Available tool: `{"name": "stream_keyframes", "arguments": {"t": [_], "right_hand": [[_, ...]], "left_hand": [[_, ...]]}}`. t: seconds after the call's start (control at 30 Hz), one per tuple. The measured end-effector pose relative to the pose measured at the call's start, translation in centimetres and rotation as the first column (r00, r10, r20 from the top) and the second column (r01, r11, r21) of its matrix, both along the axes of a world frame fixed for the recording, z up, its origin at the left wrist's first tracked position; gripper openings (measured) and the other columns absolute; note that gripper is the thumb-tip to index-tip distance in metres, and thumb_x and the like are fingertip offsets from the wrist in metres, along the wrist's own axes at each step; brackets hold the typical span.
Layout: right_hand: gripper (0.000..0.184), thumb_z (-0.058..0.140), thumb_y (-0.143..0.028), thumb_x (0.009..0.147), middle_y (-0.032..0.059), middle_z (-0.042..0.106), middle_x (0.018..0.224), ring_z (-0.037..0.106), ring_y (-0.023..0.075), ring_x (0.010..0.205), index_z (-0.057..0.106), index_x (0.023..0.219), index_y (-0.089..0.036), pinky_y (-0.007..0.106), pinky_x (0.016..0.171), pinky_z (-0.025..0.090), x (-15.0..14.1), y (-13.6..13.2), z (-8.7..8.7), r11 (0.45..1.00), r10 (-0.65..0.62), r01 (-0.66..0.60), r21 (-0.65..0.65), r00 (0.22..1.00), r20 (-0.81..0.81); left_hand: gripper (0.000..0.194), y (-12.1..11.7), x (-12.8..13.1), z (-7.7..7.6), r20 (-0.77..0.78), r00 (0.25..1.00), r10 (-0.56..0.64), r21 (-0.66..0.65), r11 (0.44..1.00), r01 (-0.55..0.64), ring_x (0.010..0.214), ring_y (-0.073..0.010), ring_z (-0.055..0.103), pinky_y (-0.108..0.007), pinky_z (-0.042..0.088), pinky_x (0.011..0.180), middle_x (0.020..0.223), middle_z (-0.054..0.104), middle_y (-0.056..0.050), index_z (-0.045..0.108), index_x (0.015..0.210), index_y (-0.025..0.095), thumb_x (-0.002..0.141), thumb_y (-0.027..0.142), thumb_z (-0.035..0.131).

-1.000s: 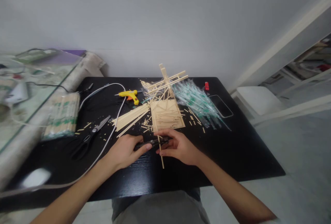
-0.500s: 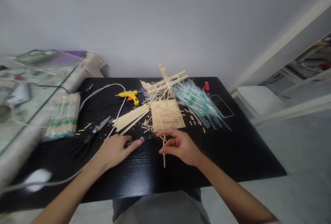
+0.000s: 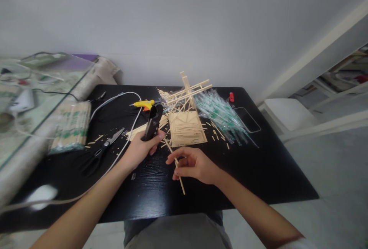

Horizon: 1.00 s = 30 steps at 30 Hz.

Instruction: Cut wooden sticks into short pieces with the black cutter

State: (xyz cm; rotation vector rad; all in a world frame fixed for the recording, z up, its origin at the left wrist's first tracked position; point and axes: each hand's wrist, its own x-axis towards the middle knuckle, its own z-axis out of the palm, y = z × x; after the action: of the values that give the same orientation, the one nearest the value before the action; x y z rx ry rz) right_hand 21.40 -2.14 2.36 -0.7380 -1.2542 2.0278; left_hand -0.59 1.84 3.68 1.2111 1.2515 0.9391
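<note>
My left hand (image 3: 140,149) is closed on black-handled pliers (image 3: 153,120), raised off the table with their handles pointing up; the jaws are hidden by the hand. My right hand (image 3: 198,164) pinches a thin wooden stick (image 3: 181,183), which slants from upper left to lower right. Just beyond both hands lies a flat square panel of wooden sticks (image 3: 188,130), with loose sticks piled on it. Behind it rises a frame of crossed sticks (image 3: 188,93). A fan of loose sticks (image 3: 136,130) lies left of the panel, partly covered by the pliers and left hand.
A yellow glue gun (image 3: 143,103) lies behind the left hand, and black-handled scissors (image 3: 105,145) lie to its left beside a white cable (image 3: 125,149). Farther left is a wrapped stick bundle (image 3: 71,126). Plastic wrappers (image 3: 218,111), a phone (image 3: 246,119) and a red object (image 3: 231,97) are at right.
My left hand has lifted the pliers off the table and turned their handles upward. My right hand has shifted slightly left, and its stick has gone from nearly straight to slanted.
</note>
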Motion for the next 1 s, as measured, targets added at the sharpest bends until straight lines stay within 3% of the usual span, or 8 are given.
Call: {"name": "stream_keyframes", "arguments": {"t": [0.13,0.27,0.4,0.53,0.63,0.83,1.0], "right_hand": [[0.033,0.084,-0.022,0.079,0.0041,0.072,0.109,0.074,0.0122,0.075,0.070,0.109,-0.018,0.027,0.073,0.059,0.7,0.9,0.3,1.000,-0.010,0.010,0.027,1.000,-0.011],[0.051,0.083,-0.022,0.079,0.0014,0.070,0.106,0.072,0.0135,0.076,0.063,0.125,-0.025,0.032,0.076,0.060,1.3,2.0,0.3,0.992,-0.126,0.126,0.019,0.991,-0.036],[0.054,0.085,-0.022,0.074,-0.0011,0.066,0.096,0.067,0.0120,0.077,0.064,0.124,-0.025,0.026,0.072,0.055,0.7,2.6,-0.7,0.943,-0.323,0.321,-0.085,0.946,-0.022],[0.045,0.085,-0.030,0.076,0.0004,0.067,0.092,0.060,0.0101,0.075,0.070,0.118,-0.023,0.022,0.067,0.047,-0.2,2.5,-1.3,0.918,-0.345,0.347,-0.193,0.938,0.047],[0.037,0.085,-0.037,0.078,0.0008,0.067,0.092,0.057,0.0112,0.077,0.075,0.111,-0.024,0.023,0.068,0.045,-0.5,2.5,-1.1,0.917,-0.357,0.367,-0.158,0.930,0.086],[0.026,0.083,-0.044,0.079,0.0002,0.063,0.081,0.049,0.0119,0.072,0.078,0.090,-0.021,0.024,0.063,0.038,-0.7,3.1,-0.9,0.887,-0.460,0.462,0.001,0.883,0.094],[0.020,0.077,-0.039,0.086,-0.0005,0.062,0.080,0.046,0.0100,0.067,0.072,0.089,-0.020,0.023,0.061,0.037,-0.7,3.1,-0.5,0.909,-0.413,0.408,-0.084,0.910,-0.040]], "left_hand": [[0.032,0.7,-0.1,-0.9,0.007,0.999,-0.049,-0.039,0.998,0.050,0.046,-0.0094,0.043,-0.025,0.035,0.048,0.051,0.050,0.005,0.062,0.076,0.017,0.081,0.044,0.077],[0.043,0.2,0.1,-2.2,0.135,0.989,-0.062,-0.067,0.995,0.071,0.046,-0.0083,0.043,-0.024,0.035,0.047,0.052,0.047,0.005,0.051,0.063,0.018,0.086,0.046,0.073],[0.041,-0.5,1.3,-3.0,0.268,0.961,0.064,-0.092,0.995,-0.040,0.046,-0.0065,0.039,-0.022,0.033,0.045,0.053,0.042,0.007,0.050,0.067,0.018,0.084,0.045,0.076],[0.041,-1.0,2.4,-3.3,0.327,0.926,0.186,-0.148,0.978,-0.145,0.045,-0.0052,0.035,-0.020,0.032,0.042,0.053,0.039,0.009,0.052,0.071,0.018,0.081,0.046,0.080],[0.044,-1.3,2.7,-3.5,0.325,0.919,0.223,-0.178,0.969,-0.173,0.044,-0.0048,0.035,-0.019,0.031,0.040,0.053,0.039,0.009,0.051,0.070,0.018,0.079,0.049,0.081],[0.050,-2.2,2.9,-3.7,0.251,0.960,0.123,-0.190,0.979,-0.076,0.041,-0.0052,0.033,-0.020,0.028,0.039,0.049,0.038,0.009,0.052,0.068,0.018,0.076,0.059,0.079],[0.052,-3.0,2.7,-3.5,0.076,0.995,-0.066,-0.134,0.988,0.076,0.045,-0.0074,0.035,-0.022,0.027,0.043,0.051,0.041,0.007,0.052,0.068,0.018,0.084,0.065,0.067]]}}
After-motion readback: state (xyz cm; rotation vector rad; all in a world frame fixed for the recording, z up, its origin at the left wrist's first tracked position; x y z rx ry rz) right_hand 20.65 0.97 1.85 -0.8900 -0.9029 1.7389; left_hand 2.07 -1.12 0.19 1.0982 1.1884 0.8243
